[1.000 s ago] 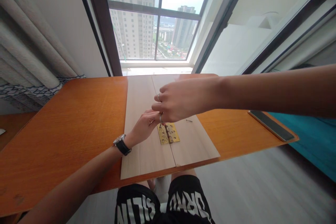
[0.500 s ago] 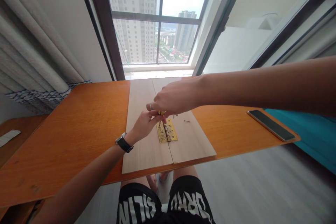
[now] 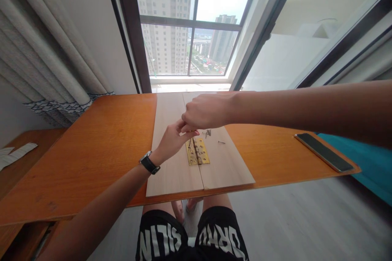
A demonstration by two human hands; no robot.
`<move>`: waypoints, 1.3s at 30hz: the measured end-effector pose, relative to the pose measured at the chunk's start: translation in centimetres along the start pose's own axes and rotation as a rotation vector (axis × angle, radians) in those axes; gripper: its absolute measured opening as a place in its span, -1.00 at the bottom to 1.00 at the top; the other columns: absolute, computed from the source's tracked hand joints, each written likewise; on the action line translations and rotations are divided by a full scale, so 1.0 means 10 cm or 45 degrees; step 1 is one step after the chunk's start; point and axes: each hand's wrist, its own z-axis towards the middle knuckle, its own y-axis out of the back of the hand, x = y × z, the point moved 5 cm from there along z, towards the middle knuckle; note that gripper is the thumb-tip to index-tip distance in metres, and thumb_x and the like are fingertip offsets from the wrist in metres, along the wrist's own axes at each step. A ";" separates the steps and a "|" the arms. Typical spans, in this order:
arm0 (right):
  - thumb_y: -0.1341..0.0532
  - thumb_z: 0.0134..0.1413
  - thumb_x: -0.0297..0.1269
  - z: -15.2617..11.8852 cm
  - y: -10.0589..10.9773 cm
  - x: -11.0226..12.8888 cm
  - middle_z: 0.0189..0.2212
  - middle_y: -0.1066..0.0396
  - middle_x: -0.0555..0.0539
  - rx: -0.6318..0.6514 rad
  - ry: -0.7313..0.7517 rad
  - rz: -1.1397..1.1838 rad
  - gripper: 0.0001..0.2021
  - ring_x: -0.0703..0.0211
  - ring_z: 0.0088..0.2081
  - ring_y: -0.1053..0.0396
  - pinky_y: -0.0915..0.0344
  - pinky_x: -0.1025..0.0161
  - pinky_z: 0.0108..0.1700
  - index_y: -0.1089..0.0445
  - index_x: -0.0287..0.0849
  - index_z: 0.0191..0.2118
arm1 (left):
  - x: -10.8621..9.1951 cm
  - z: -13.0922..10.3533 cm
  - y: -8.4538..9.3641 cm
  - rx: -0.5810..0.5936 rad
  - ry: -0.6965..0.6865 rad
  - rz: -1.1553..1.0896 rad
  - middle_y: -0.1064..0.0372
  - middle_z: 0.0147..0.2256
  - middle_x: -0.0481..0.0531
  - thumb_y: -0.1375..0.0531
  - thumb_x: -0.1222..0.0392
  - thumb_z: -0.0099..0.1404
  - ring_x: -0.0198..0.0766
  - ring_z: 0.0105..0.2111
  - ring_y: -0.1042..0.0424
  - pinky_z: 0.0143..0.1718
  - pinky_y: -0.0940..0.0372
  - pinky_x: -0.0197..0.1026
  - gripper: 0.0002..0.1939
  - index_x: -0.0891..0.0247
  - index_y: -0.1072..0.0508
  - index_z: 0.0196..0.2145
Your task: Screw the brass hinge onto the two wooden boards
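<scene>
Brass hinge (image 3: 202, 155) lies across seam of two pale boards (image 3: 228, 173) on table (image 3: 122, 130); upper edge partly covered by left hand (image 3: 172, 143). Right hand (image 3: 208, 112) meets left's fingers; contents of either grip hidden, cannot tell if closed on anything. Small screws (image 3: 208, 132) near hinge overlap, count unclear. Right forearm (image 3: 306, 108) cut off at frame edge.

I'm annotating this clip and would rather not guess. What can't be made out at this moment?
All in the head view:
Anything in the grip of the right hand: hidden by the hand itself.
Upper-left corner of the golden hinge: covered by the left hand.
Lone fastener right of the hinge: too small to tell screw from nail.
Pale strips, far left: cut off by the frame edge.
</scene>
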 end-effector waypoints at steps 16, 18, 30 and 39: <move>-0.19 0.27 -0.36 -0.06 -0.13 -0.06 -0.59 -0.35 -0.07 -0.011 -0.266 -0.057 -0.75 0.21 -0.54 -0.24 -0.02 0.21 -0.46 -0.50 -0.25 -0.43 | -0.10 0.06 -0.12 0.254 -0.046 0.014 -0.57 -0.17 0.15 -0.31 0.09 0.32 -0.14 -0.14 -0.54 -0.05 -0.39 -0.07 -0.73 0.31 -0.47 -0.12; -0.20 0.24 -0.38 -0.07 -0.11 -0.03 -0.60 -0.34 -0.07 -0.001 -0.226 -0.052 -0.76 0.20 -0.53 -0.25 -0.04 0.20 -0.45 -0.50 -0.25 -0.45 | -0.06 0.06 -0.13 0.183 -0.015 0.017 -0.58 -0.24 0.13 -0.27 0.07 0.36 -0.15 -0.19 -0.56 -0.08 -0.41 -0.08 -0.77 0.31 -0.50 -0.22; -0.08 0.32 -0.41 -0.08 -0.22 -0.11 -0.49 -0.42 -0.09 -0.097 -0.142 -0.109 -0.79 0.17 -0.50 -0.29 -0.03 0.19 -0.44 -0.49 -0.24 -0.16 | -0.16 0.11 -0.05 0.297 -0.115 0.110 -0.56 -0.12 0.13 -0.30 0.13 0.34 -0.14 -0.08 -0.52 -0.04 -0.36 -0.11 -0.77 0.29 -0.49 -0.11; -0.02 0.42 -0.26 -0.22 -0.16 -0.05 -0.32 -0.43 -0.13 -0.145 0.068 -0.085 -0.73 0.19 -0.46 -0.27 -0.06 0.16 -0.40 -0.36 -0.29 0.01 | -0.03 0.08 -0.02 0.198 -0.121 -0.001 -0.54 -0.32 0.05 -0.28 0.11 0.36 -0.20 -0.25 -0.54 -0.12 -0.41 -0.12 -0.82 0.30 -0.53 -0.25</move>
